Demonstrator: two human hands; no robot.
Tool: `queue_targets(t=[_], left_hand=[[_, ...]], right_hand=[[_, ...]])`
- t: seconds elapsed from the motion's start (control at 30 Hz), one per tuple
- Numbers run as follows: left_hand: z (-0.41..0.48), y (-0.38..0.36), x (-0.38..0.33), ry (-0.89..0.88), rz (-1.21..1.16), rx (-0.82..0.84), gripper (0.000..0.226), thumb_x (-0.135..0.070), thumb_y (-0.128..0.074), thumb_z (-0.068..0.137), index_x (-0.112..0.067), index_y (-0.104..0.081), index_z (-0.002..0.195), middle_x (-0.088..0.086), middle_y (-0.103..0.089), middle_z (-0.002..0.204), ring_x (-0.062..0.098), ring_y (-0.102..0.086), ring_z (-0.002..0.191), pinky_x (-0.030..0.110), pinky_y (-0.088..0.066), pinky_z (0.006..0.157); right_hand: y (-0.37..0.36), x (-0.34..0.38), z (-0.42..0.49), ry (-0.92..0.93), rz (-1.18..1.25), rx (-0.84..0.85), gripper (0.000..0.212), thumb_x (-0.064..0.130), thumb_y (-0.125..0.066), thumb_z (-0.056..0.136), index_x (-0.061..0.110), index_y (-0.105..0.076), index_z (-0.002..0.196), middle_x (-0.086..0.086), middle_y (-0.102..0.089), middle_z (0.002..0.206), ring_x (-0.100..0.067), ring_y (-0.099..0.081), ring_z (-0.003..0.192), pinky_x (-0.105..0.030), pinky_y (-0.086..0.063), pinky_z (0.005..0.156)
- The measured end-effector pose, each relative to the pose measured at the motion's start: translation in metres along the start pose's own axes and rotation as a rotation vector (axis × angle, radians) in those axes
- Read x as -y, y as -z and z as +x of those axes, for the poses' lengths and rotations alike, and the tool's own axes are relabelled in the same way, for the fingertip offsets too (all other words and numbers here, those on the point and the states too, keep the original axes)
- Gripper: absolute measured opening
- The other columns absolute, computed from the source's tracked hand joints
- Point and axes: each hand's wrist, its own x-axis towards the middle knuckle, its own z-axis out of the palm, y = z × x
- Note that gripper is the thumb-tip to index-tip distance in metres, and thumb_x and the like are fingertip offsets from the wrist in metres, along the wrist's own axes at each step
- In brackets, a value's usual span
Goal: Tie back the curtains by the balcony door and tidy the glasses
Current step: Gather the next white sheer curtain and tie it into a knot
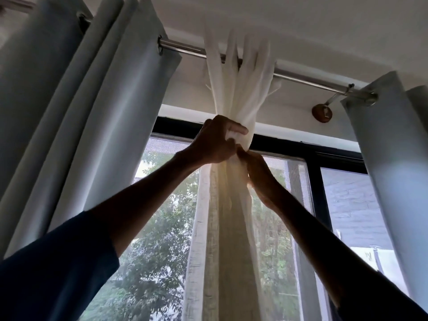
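Curtains fill this upward view toward a window, seen from below with both arms raised. At nine o'clock hangs a heavy pale blue-grey curtain (76,107) in deep folds, its metal eyelets threaded on a silver curtain rod (185,50) that runs from eleven o'clock across to two o'clock. A dark blue sleeve (53,274) rises from seven o'clock, and its bare forearm reaches up to the left hand (216,140) just above the centre. That hand's fingers are curled closed around a sheer white curtain (234,93), which is bunched into a tight bundle at the grip; its top fans out toward twelve o'clock, where it hangs on the rod. Below the grip the sheer fabric falls straight down through the centre to six o'clock, glowing with daylight. Touching the left hand from the lower right, the right hand (257,170) pinches the same gathered fabric just under the bundle, fingertips closed on it. Behind the fabric, a dark-framed window (317,179) shows green trees. At two o'clock a round wall bracket (322,113) supports the rod. At three o'clock hangs a second blue-grey curtain (393,181).
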Motion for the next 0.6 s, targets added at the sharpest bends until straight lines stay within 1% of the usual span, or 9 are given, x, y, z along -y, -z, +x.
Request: queue_targets(t=[0.07, 0.13, 0.17, 0.2, 0.27, 0.37, 0.47, 0.57, 0.6], left_hand=[[0.002, 0.009, -0.002, -0.017, 0.0, 0.001, 0.043, -0.005, -0.057, 0.082, -0.025, -0.072, 0.117, -0.002, -0.068, 0.124, 0.008, -0.059, 0.118, -0.001, -0.036, 0.088], [0.003, 0.017, -0.004, -0.032, -0.003, 0.007, 0.042, -0.005, -0.057, 0.083, -0.024, -0.071, 0.118, -0.003, -0.067, 0.125, 0.007, -0.058, 0.118, -0.006, -0.034, 0.084], [0.004, 0.019, -0.005, -0.039, 0.002, 0.012, 0.042, -0.005, -0.057, 0.083, -0.023, -0.071, 0.118, -0.003, -0.066, 0.126, 0.007, -0.057, 0.119, -0.006, -0.033, 0.086], [0.004, 0.021, -0.006, -0.045, 0.01, 0.02, 0.042, -0.005, -0.057, 0.083, -0.023, -0.071, 0.118, -0.003, -0.066, 0.127, 0.008, -0.056, 0.121, -0.003, -0.032, 0.089], [0.003, 0.02, -0.006, -0.052, 0.028, 0.025, 0.041, -0.005, -0.056, 0.083, -0.022, -0.072, 0.117, -0.003, -0.066, 0.127, 0.009, -0.056, 0.123, 0.001, -0.031, 0.093], [0.001, 0.015, -0.006, -0.048, 0.049, 0.006, 0.042, -0.004, -0.054, 0.082, -0.022, -0.073, 0.114, -0.003, -0.067, 0.125, 0.009, -0.057, 0.121, -0.002, -0.03, 0.09], [0.0, 0.014, -0.008, -0.048, 0.032, -0.004, 0.044, -0.003, -0.052, 0.08, -0.023, -0.074, 0.112, -0.003, -0.068, 0.123, 0.007, -0.059, 0.118, -0.011, -0.027, 0.084], [0.001, 0.016, -0.009, -0.034, 0.005, -0.005, 0.046, -0.006, -0.05, 0.077, -0.026, -0.075, 0.11, -0.005, -0.069, 0.12, 0.006, -0.06, 0.115, -0.01, -0.031, 0.083], [0.001, 0.017, -0.009, -0.03, -0.008, -0.002, 0.046, -0.006, -0.05, 0.077, -0.027, -0.075, 0.109, -0.006, -0.07, 0.119, 0.005, -0.06, 0.114, -0.009, -0.033, 0.084]], right_hand=[[-0.005, 0.008, 0.002, 0.042, 0.073, -0.003, 0.036, 0.036, -0.047, 0.105, 0.009, -0.071, 0.112, -0.002, -0.076, 0.09, -0.012, -0.071, 0.079, -0.024, -0.052, 0.066], [-0.005, 0.013, 0.002, 0.043, 0.14, 0.046, 0.038, 0.036, -0.048, 0.104, 0.009, -0.067, 0.122, -0.007, -0.075, 0.108, -0.018, -0.072, 0.096, -0.03, -0.055, 0.08], [-0.003, 0.015, 0.001, 0.032, 0.158, 0.076, 0.038, 0.038, -0.049, 0.103, 0.012, -0.066, 0.125, -0.007, -0.074, 0.116, -0.019, -0.071, 0.104, -0.034, -0.054, 0.086], [-0.001, 0.015, 0.0, 0.019, 0.159, 0.096, 0.036, 0.04, -0.051, 0.101, 0.018, -0.067, 0.124, -0.003, -0.074, 0.117, -0.016, -0.071, 0.106, -0.036, -0.055, 0.088], [0.002, 0.013, -0.002, -0.012, 0.155, 0.12, 0.026, 0.046, -0.053, 0.099, 0.031, -0.07, 0.113, 0.008, -0.076, 0.109, -0.01, -0.072, 0.098, -0.035, -0.054, 0.082], [0.009, 0.008, -0.005, -0.085, 0.151, 0.085, 0.026, 0.057, -0.051, 0.096, 0.038, -0.065, 0.106, 0.01, -0.073, 0.102, -0.011, -0.068, 0.097, -0.034, -0.05, 0.079], [0.016, 0.003, -0.007, -0.173, 0.148, 0.06, 0.039, 0.062, -0.045, 0.097, 0.034, -0.061, 0.119, 0.003, -0.069, 0.115, -0.015, -0.064, 0.105, -0.037, -0.047, 0.083], [0.015, -0.001, -0.006, -0.24, 0.202, 0.082, 0.044, 0.055, -0.045, 0.101, 0.025, -0.062, 0.129, 0.0, -0.069, 0.125, -0.022, -0.062, 0.119, -0.042, -0.051, 0.091], [0.013, -0.003, -0.008, -0.249, 0.237, 0.101, 0.045, 0.051, -0.045, 0.102, 0.022, -0.061, 0.133, -0.001, -0.069, 0.127, -0.022, -0.063, 0.12, -0.042, -0.054, 0.093]])
